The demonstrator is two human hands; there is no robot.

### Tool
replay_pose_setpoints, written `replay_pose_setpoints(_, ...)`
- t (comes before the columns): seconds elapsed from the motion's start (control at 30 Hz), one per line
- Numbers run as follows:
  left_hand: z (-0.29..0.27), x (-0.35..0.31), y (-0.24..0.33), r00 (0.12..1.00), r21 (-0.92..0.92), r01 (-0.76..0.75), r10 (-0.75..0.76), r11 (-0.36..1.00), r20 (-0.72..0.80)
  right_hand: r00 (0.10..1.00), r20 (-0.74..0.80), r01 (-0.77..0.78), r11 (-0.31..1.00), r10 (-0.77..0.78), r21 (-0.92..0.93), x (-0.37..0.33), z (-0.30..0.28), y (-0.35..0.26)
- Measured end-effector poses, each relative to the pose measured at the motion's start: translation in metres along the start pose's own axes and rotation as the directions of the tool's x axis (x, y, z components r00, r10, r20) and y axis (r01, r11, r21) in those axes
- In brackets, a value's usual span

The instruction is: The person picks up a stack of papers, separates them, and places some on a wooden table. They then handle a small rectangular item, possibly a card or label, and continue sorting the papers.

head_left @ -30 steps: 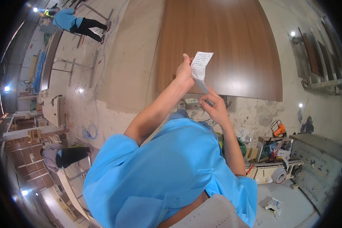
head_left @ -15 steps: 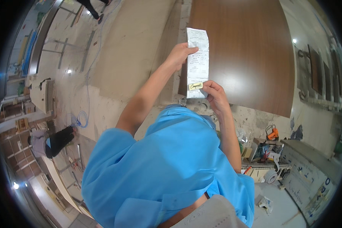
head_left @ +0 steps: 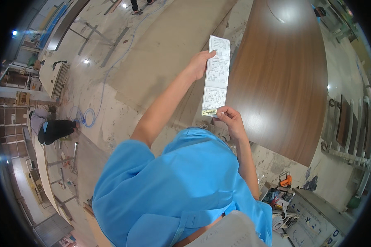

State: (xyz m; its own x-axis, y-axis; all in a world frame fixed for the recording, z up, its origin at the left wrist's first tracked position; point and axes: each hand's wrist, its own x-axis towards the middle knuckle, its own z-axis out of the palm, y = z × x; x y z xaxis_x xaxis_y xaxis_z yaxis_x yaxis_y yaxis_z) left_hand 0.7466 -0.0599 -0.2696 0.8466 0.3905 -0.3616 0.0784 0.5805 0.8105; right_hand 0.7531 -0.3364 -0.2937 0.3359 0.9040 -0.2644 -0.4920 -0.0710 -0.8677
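Observation:
My left hand (head_left: pixel 200 65) is closed on a long white strip of printed paper labels (head_left: pixel 217 76), its thumb across the front near the top. The strip hangs almost upright, with fold lines between its printed sections. At its lower end a small yellow label (head_left: pixel 209 112) with dark lettering lies across the paper. The thumb and fingers of my right hand (head_left: pixel 231 120) pinch that label's right end. Behind the papers is a large brown wood-grain panel (head_left: pixel 280 90), which neither hand visibly touches.
Left of the brown panel lies a broad beige sheet (head_left: pixel 169 53). A blue hose (head_left: pixel 107 78) crosses the floor. A bent-over person (head_left: pixel 55 125) is at the far left. At lower right stand an orange tool (head_left: pixel 285 180) and a cluttered box (head_left: pixel 276 197); a metal rack (head_left: pixel 350 156) is beyond.
The yellow label and my right hand have moved down to the strip's lower end. More printed sections now show. The view has shifted, and the brown panel appears turned.

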Motion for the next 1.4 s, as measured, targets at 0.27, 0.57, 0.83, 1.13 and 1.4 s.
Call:
replay_pose_setpoints(0.27,-0.007,-0.015,-0.003,0.998,-0.183,0.018,-0.008,0.983,0.055,0.999,-0.019,-0.046,0.999,0.046,-0.008,0.001,0.000,0.010)
replay_pose_setpoints(0.57,-0.008,-0.022,-0.002,0.992,-0.202,-0.064,0.084,0.977,0.090,0.998,-0.049,-0.043,0.999,0.044,0.006,0.002,-0.003,0.025)
replay_pose_setpoints(0.83,-0.042,-0.005,-0.015,0.973,-0.144,-0.162,0.182,0.976,0.142,0.996,-0.084,-0.021,0.994,0.012,-0.105,-0.005,-0.001,0.036)
replay_pose_setpoints(1.13,-0.079,0.020,-0.008,0.931,-0.202,0.050,0.027,0.978,0.364,0.902,-0.416,0.180,0.977,-0.117,0.117,-0.024,-0.011,0.060)
replay_pose_setpoints(1.4,0.061,-0.047,-0.060,0.427,0.735,0.248,-0.752,0.631,0.502,0.422,-0.903,0.591,0.779,-0.078,0.209,-0.059,0.050,0.059)
